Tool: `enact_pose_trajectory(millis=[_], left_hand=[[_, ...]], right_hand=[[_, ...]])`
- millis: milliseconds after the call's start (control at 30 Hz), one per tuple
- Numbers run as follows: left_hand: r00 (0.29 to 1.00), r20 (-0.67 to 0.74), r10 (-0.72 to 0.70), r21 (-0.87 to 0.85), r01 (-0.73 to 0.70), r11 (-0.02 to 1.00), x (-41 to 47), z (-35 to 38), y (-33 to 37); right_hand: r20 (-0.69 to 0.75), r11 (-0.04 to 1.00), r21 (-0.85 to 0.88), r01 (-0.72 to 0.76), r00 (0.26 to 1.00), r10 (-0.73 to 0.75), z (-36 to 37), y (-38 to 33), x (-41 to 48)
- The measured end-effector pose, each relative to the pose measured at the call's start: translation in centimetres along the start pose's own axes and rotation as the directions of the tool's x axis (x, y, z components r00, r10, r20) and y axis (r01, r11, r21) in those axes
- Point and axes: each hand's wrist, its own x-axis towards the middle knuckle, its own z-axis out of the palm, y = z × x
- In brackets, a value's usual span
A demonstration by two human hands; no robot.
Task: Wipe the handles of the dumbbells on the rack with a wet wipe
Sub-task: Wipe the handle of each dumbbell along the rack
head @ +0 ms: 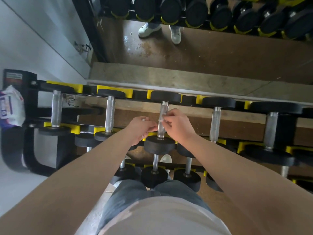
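Observation:
A black rack (188, 100) with yellow cradles holds a row of dumbbells with knurled silver handles. Both my hands are at the third dumbbell's handle (164, 107). My right hand (177, 126) pinches a thin, pale wet wipe (161, 118) against the handle's right side. My left hand (141, 128) meets it from the left, fingertips closed on the wipe's other end. The wipe lies across the middle of the handle. Other handles (110, 114) (215, 124) stand free on either side.
A white and purple pack of wipes (11, 106) rests on the rack's left end. A lower tier carries more dumbbells (155, 175) close to my legs. A mirror (203, 48) behind the rack reflects shoes and dumbbells. A white wall stands at left.

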Motion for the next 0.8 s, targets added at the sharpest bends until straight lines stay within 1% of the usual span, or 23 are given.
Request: enact_pose_trajectory(millis=[67,133,200,267,300,367,433,500,567,633,700,733,767,800], left_hand=[[1.0,0.0,-0.002,0.002,0.002,1.0,0.1,0.0,-0.3],[1.0,-0.014,-0.013,-0.004,0.013,1.0,0.1,0.1,-0.7],[0.999,-0.026,-0.033,-0.02,0.032,0.999,0.1,0.3,-0.9],[0.997,-0.051,-0.059,-0.017,0.058,0.998,-0.1,0.5,-0.9],[0.996,-0.061,-0.069,-0.012,0.069,0.998,-0.2,0.5,-1.0],[0.995,-0.062,-0.078,-0.012,0.078,0.997,-0.2,0.6,-1.0],[0.995,-0.058,-0.085,-0.016,0.084,0.996,-0.2,0.6,-1.0],[0.995,-0.045,-0.084,-0.008,0.084,0.996,-0.2,0.5,-0.9],[0.997,-0.025,-0.074,0.003,0.074,0.997,-0.1,0.3,-0.8],[0.998,-0.004,-0.055,0.02,0.055,0.998,0.2,0.0,-0.8],[0.999,0.006,-0.047,0.025,0.047,0.999,0.5,-0.3,-0.9],[0.999,0.009,-0.049,0.026,0.049,0.998,0.5,-0.4,-0.9],[0.998,0.011,-0.055,0.029,0.055,0.998,0.6,-0.6,-1.0],[0.998,0.009,-0.062,0.036,0.061,0.997,0.6,-0.6,-1.1]], right_hand=[[0.05,0.999,-0.017,0.043,0.998,-0.043,0.0,0.3,-0.8],[0.04,0.999,-0.041,0.028,0.999,-0.027,0.1,0.4,-0.8],[-0.021,0.997,-0.005,-0.075,0.997,0.074,0.0,-0.2,0.3],[-0.108,0.974,0.102,-0.203,0.971,0.214,-0.6,-0.9,1.7],[-0.15,0.958,0.15,-0.245,0.952,0.267,-0.8,-1.1,2.3],[-0.203,0.941,0.185,-0.282,0.927,0.317,-0.7,-1.4,2.8],[-0.196,0.94,0.183,-0.289,0.926,0.323,0.1,-1.6,2.3],[-0.165,0.948,0.152,-0.279,0.939,0.303,0.8,-1.6,1.6],[-0.103,0.974,0.076,-0.213,0.97,0.221,0.9,-1.3,0.9],[0.036,0.994,-0.004,-0.11,0.993,0.11,0.7,-0.8,0.0],[0.205,0.998,-0.057,-0.04,0.978,0.051,0.5,-0.6,-0.8],[0.261,0.997,-0.077,-0.011,0.965,0.03,0.5,-0.4,-1.0],[0.28,0.996,-0.093,0.015,0.96,0.011,0.5,-0.3,-0.9],[0.257,0.994,-0.101,0.028,0.966,-0.001,0.4,-0.3,-0.6]])
